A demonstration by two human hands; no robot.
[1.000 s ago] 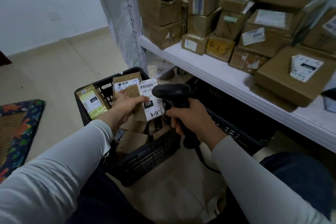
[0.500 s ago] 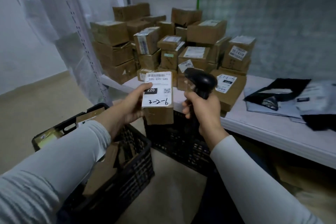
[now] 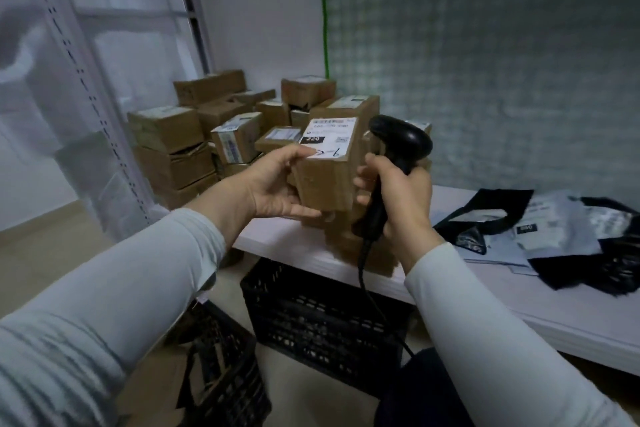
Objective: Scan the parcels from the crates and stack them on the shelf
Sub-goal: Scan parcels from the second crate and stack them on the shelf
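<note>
Brown cardboard fills the middle of the view: the parcel [image 3: 329, 163] that sat low over the open crate a second ago has been lifted to shelf height and turned, so that its white label [image 3: 329, 137], which faced the person squarely half a second ago, now lies on top and tilts away toward the stack. The left hand [image 3: 277, 184] is closed around the parcel, thumb on the near edge of the label and fingers cupped under the base, holding it just above the front of the white shelf [image 3: 571, 319]. The right hand [image 3: 398, 198] is wrapped round the grip of the black scanner [image 3: 398, 146], whose head sits beside the parcel's upper right corner; its fingertips appear to touch the box's right side as well (whether they bear any weight cannot be told). Judging by the move away from the crate [image 3: 322, 319] and toward the stacked boxes [image 3: 207, 135], scanning of this one seems finished and placement is under way. The parcel is a small upright carton, plain and slightly scuffed, with a barcode strip, a black "220" tag and handwritten digits partly hidden under the thumb. It looks light and rigid enough to set down one-handed.
</note>
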